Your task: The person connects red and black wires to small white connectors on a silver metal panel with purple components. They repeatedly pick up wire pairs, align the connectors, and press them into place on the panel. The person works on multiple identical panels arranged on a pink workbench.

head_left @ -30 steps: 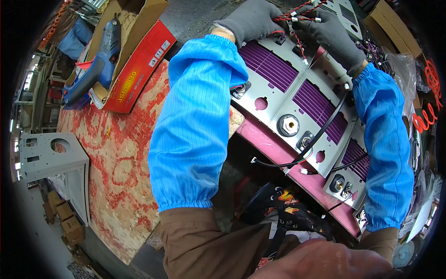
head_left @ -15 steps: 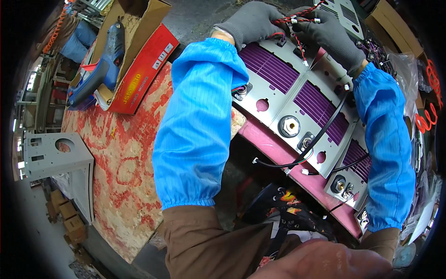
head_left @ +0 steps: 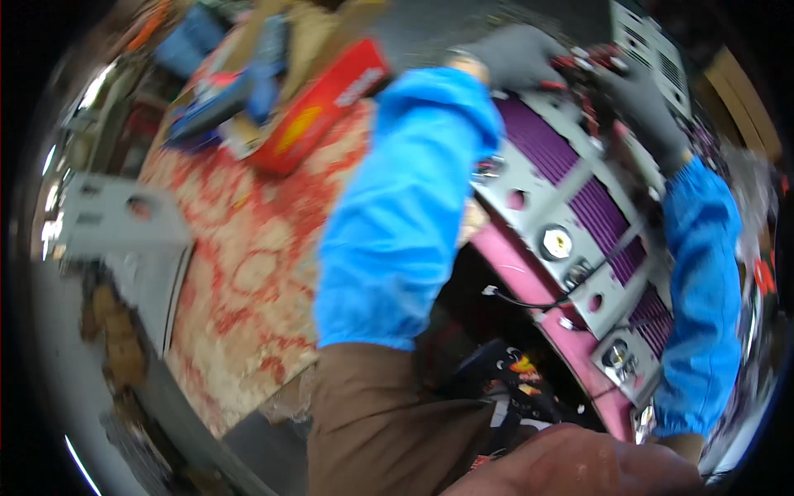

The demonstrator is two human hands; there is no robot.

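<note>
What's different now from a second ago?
The whole view swung and blurred, so the red box and grey bracket sit further right. Both gloved hands, left and right, stay on the red wires at the top of the purple-and-grey panel.

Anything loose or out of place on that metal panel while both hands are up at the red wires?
One thing: a thin black cable hangs off the grey and purple panel's lower edge, its small white plug dangling unconnected over the dark gap. The left hand and right hand, both gloved, are at the wire bundle.
</note>
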